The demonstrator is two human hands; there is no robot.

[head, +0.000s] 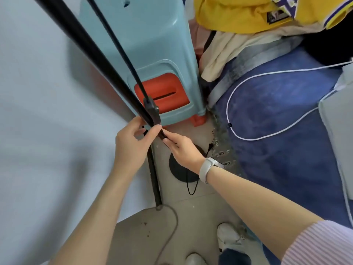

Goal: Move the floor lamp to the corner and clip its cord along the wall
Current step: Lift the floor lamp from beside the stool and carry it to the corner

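The floor lamp's thick black pole [95, 60] slants down from the top left to its round black base [179, 171] on the grey floor beside the white wall. A thin black cord [118, 46] with an inline switch [151, 109] runs down next to the pole and meets it at my hands. My left hand [131, 144] pinches the pole just below the switch with thumb and forefinger. My right hand [183, 150], with a white wristband, grips the pole slightly lower and hides part of the base. A loop of black cord [191, 188] lies by the base.
A light blue stool [158, 44] stacked over an orange stool [164, 92] stands behind the lamp. A blue-covered bed [277, 111] with a white cable [248, 77] and piled clothes [238, 14] lies right. A black strip [154, 184] runs down the wall. A grey cord [172, 226] crosses the floor.
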